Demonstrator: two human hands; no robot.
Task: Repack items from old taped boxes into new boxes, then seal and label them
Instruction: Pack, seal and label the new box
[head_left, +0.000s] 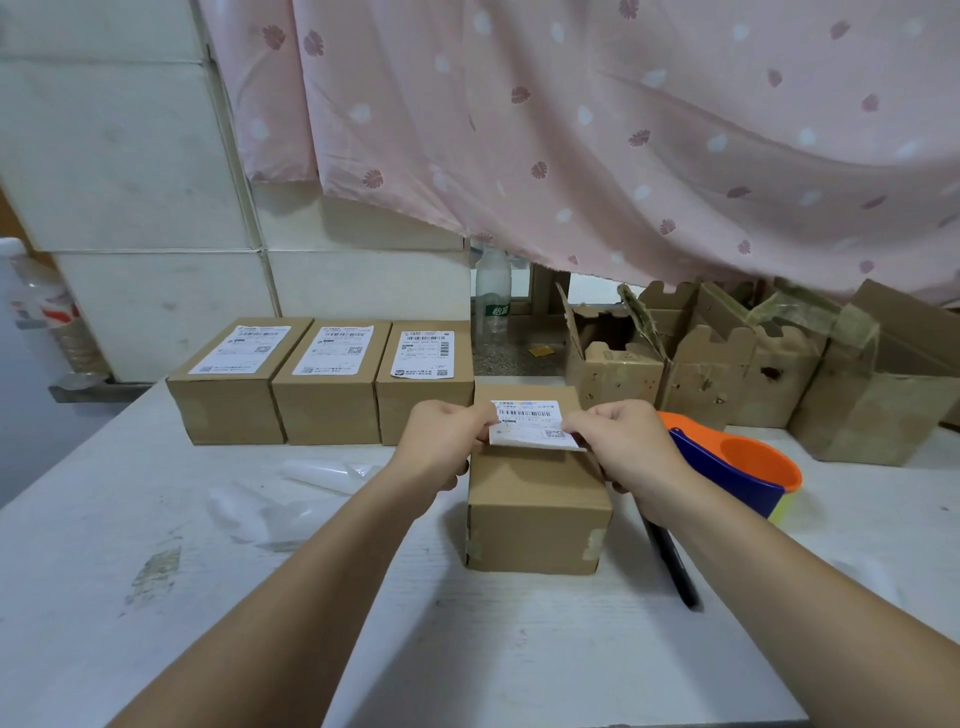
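Labelling: my left hand (441, 436) and right hand (618, 441) pinch the shipping label (530, 423) over the sealed box (537, 509); pressing it flat comes next.

A white barcoded label (530, 423) was held above a closed, taped brown box (537, 506) standing upright on the bench (467, 649).

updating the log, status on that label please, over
Left hand and right hand each pinch an end of the shipping label. Label held over the sealed box top, not pressed flat. Tape dispenser to the right, clear of the box top.
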